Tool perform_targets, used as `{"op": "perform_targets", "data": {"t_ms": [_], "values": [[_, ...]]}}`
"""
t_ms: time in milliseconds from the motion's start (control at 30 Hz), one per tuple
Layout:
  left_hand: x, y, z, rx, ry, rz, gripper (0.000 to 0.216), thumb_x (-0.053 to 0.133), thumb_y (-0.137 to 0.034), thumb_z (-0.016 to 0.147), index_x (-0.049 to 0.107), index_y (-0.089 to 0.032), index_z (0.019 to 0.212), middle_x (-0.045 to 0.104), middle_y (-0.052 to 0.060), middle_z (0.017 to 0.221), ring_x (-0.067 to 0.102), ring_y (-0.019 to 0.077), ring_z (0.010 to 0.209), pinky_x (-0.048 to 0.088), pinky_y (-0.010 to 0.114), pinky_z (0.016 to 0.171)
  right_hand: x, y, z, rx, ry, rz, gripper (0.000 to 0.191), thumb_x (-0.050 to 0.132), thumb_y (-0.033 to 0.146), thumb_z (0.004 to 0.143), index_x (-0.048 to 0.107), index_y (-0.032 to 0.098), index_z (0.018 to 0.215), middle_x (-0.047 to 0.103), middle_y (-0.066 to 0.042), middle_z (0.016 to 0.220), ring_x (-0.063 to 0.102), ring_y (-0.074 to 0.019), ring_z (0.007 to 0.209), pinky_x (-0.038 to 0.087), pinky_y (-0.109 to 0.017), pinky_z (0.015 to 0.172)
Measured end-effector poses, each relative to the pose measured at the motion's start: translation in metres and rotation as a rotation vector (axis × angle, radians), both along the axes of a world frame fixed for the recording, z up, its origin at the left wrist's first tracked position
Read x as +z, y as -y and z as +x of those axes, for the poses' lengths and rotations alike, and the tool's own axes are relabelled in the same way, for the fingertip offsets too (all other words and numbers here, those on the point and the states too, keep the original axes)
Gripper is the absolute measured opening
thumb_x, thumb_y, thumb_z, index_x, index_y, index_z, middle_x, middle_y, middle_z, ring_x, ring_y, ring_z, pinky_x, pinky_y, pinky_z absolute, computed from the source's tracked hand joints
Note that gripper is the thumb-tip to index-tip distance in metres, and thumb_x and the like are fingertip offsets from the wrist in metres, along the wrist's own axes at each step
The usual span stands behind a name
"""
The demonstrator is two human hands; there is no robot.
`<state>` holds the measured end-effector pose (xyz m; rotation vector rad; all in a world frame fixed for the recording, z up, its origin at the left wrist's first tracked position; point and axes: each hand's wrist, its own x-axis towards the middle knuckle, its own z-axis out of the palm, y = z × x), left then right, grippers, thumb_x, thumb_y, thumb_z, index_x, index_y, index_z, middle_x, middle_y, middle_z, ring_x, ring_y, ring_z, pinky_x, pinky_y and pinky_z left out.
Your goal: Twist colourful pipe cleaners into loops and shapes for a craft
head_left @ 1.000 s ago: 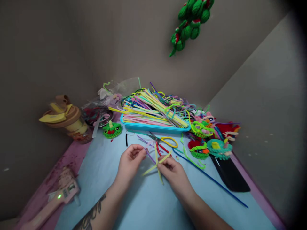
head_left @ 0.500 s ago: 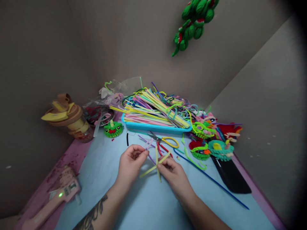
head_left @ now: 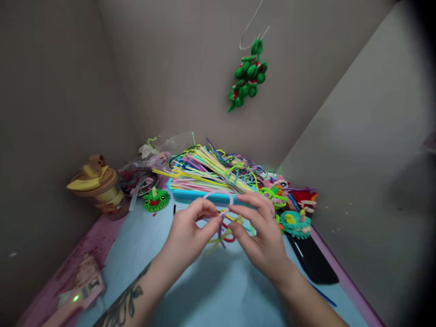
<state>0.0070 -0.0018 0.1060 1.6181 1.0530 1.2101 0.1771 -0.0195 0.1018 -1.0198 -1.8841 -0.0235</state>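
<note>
My left hand [head_left: 189,232] and my right hand [head_left: 264,236] are raised above the blue table mat [head_left: 211,290], fingertips almost meeting. Between them they pinch a pale purple pipe cleaner [head_left: 218,196] bent into an arch over the fingers. Yellow pipe cleaner pieces [head_left: 221,236] cross below the fingers; I cannot tell whether they hang from them or lie on the mat. Just behind the hands is a turquoise tray [head_left: 190,194] piled with many coloured pipe cleaners [head_left: 207,170].
A green frog figure [head_left: 156,200] sits left of the tray, a yellow-brown lidded jar [head_left: 98,187] further left. A pink glue gun with a lit green lamp [head_left: 73,300] lies front left. Finished pipe-cleaner figures [head_left: 295,220] and a black flat object [head_left: 315,264] are at right. A green ornament [head_left: 248,77] hangs on the wall.
Both hands rose off the mat and came closer together, now bending a purple pipe cleaner into a loop. The camera tilted up, showing more wall and the ornament's hook.
</note>
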Motion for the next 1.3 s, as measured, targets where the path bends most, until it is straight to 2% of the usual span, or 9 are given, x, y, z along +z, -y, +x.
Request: {"op": "perform_targets", "data": {"t_ms": [100,200,400,633,733,800,900,1067,1300], "values": [[0.026,-0.007,0.006,-0.035,-0.051,0.142,0.004,0.059,-0.022,0.078,0.057,-0.020,0.079,0.062,-0.001,0.074,0.060,0.0123,0.069,0.047,0.022,0.065,0.026,-0.011,0.002,-0.050,-0.029,0.093,0.015,0.059,0.019,0.081,0.064,0.028,0.092,0.056,-0.005,0.109,0.048,-0.0254,0.110,0.035,-0.050,0.097],[0.033,-0.012,0.011,-0.031,-0.106,0.229,0.003,0.057,-0.023,0.080,0.056,-0.021,0.080,0.062,0.000,0.076,0.060,0.0131,0.071,0.046,0.022,0.066,0.032,-0.017,0.004,-0.090,-0.058,0.122,0.009,0.059,0.020,0.081,0.064,0.026,0.085,0.056,-0.005,0.108,0.047,-0.0255,0.109,0.036,-0.049,0.096],[0.018,-0.023,0.014,-0.026,-0.288,0.332,0.005,0.051,-0.025,0.085,0.053,-0.022,0.081,0.063,-0.001,0.075,0.059,0.0128,0.069,0.044,0.022,0.064,0.025,-0.026,0.005,-0.027,-0.067,-0.005,0.008,0.055,0.017,0.081,0.060,0.023,0.077,0.055,-0.006,0.109,0.047,-0.0239,0.108,0.036,-0.044,0.094],[0.002,-0.036,0.011,0.023,-0.593,0.637,0.008,0.049,-0.021,0.085,0.055,-0.021,0.080,0.064,0.001,0.072,0.059,0.0146,0.066,0.040,0.025,0.062,0.016,-0.043,0.003,0.045,-0.240,-0.388,0.014,0.054,0.017,0.078,0.054,0.020,0.064,0.053,-0.004,0.093,0.052,-0.0188,0.094,0.040,-0.034,0.086],[-0.001,-0.040,0.012,0.005,-0.629,0.693,0.010,0.048,-0.017,0.084,0.056,-0.021,0.081,0.064,0.002,0.072,0.059,0.0157,0.066,0.039,0.025,0.062,0.009,-0.051,0.003,0.093,-0.314,-0.476,0.017,0.054,0.017,0.078,0.052,0.019,0.061,0.053,-0.002,0.083,0.054,-0.0159,0.083,0.042,-0.029,0.080],[-0.001,-0.043,0.012,0.010,-0.591,0.628,0.008,0.048,-0.018,0.084,0.055,-0.021,0.082,0.064,0.002,0.073,0.059,0.0154,0.066,0.040,0.025,0.062,0.006,-0.052,0.002,0.089,-0.324,-0.434,0.015,0.056,0.018,0.078,0.054,0.019,0.064,0.054,-0.002,0.082,0.054,-0.0163,0.084,0.042,-0.030,0.081],[0.001,-0.046,0.010,0.032,-0.483,0.475,0.001,0.051,-0.021,0.083,0.052,-0.021,0.083,0.063,0.000,0.075,0.060,0.0141,0.067,0.041,0.023,0.062,0.005,-0.051,0.000,0.046,-0.283,-0.256,0.004,0.058,0.018,0.079,0.061,0.021,0.078,0.057,-0.004,0.088,0.055,-0.0189,0.091,0.042,-0.034,0.084],[0.002,-0.047,0.006,0.078,-0.408,0.431,0.003,0.053,-0.023,0.081,0.050,-0.022,0.081,0.062,-0.001,0.074,0.060,0.0134,0.068,0.042,0.022,0.063,0.002,-0.048,-0.005,0.007,-0.148,0.023,0.015,0.057,0.015,0.081,0.067,0.026,0.087,0.063,-0.003,0.086,0.056,-0.0199,0.090,0.042,-0.041,0.087],[-0.005,-0.048,0.006,0.115,-0.490,0.557,0.003,0.051,-0.022,0.084,0.049,-0.022,0.081,0.062,-0.001,0.073,0.061,0.0139,0.067,0.042,0.023,0.063,0.003,-0.047,-0.006,0.000,-0.072,0.027,0.017,0.059,0.016,0.080,0.068,0.026,0.090,0.064,-0.003,0.089,0.053,-0.0208,0.093,0.043,-0.042,0.086]]}}
